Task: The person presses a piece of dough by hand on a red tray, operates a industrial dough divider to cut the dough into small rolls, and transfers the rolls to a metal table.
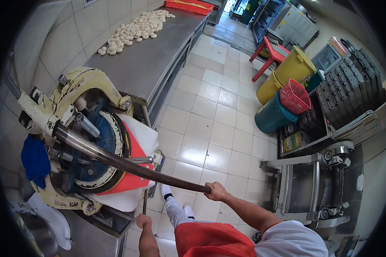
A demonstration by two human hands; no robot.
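Note:
My right hand [216,191] is wrapped round the end of a long brown lever [133,167]. This lever runs up left to the cream-painted frame [88,79] of a dough press with a round blue head [96,160]. Lower down, my left hand [144,221] is closed on a thin metal rod [145,203] at the press's right side. Beneath the head lies a red and white sheet [139,128], sticking out to the right; whatever is under it is hidden. A coil spring [88,125] and a short metal handle [140,159] show on the press.
Beyond the press a steel table [135,64] holds many dough balls [137,31] and a red tray [189,6]. A blue cloth [35,160] hangs at the press's left. Yellow bins [296,66], a teal bin [274,113], stacked pans [343,81] and a roller machine [311,188] stand right.

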